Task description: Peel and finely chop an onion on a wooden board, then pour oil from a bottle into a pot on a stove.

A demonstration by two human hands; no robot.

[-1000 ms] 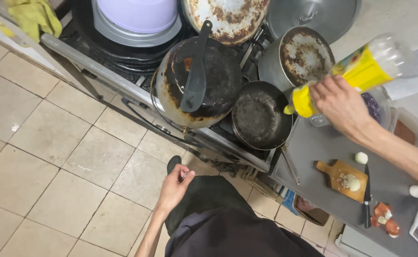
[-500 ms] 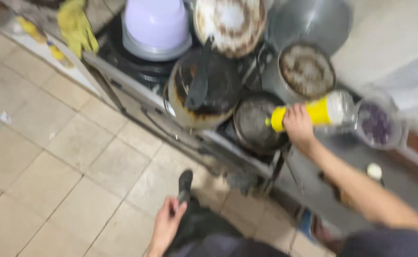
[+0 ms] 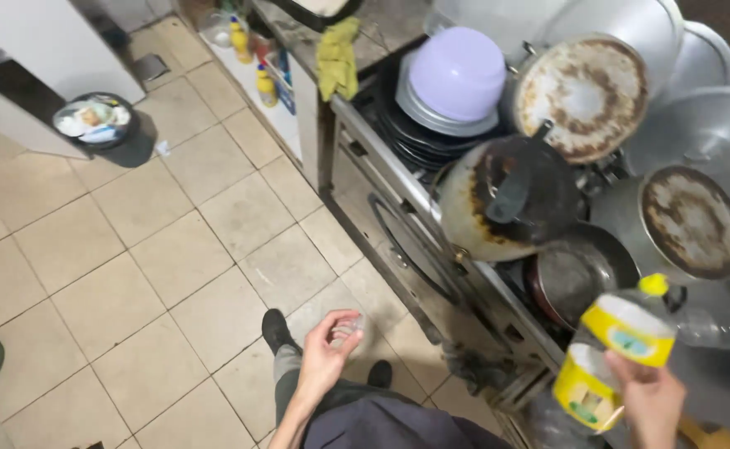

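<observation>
My right hand (image 3: pixel 649 397) grips a clear plastic bottle (image 3: pixel 612 353) with a yellow label and yellow liquid, tilted near the lower right, just in front of a small dark frying pan (image 3: pixel 579 273) on the stove. My left hand (image 3: pixel 329 350) hangs low over the tiled floor above my legs, its fingers curled around a small clear cap (image 3: pixel 346 329). A large blackened wok (image 3: pixel 510 199) with a dark spatula (image 3: pixel 510 189) in it sits on the stove to the left of the pan.
The stove (image 3: pixel 398 191) carries stacked pans, a lilac bowl (image 3: pixel 456 73), and scorched upturned pots (image 3: pixel 585 91), (image 3: pixel 693 220). A yellow cloth (image 3: pixel 337 54) lies on the counter. Bottles (image 3: pixel 267 83) stand on a shelf. A bin (image 3: pixel 95 120) sits on the floor at far left.
The view has swung left and down. My right hand has drawn the yellow bottle back from over the frying pan toward me. My left hand stays low by my legs.
</observation>
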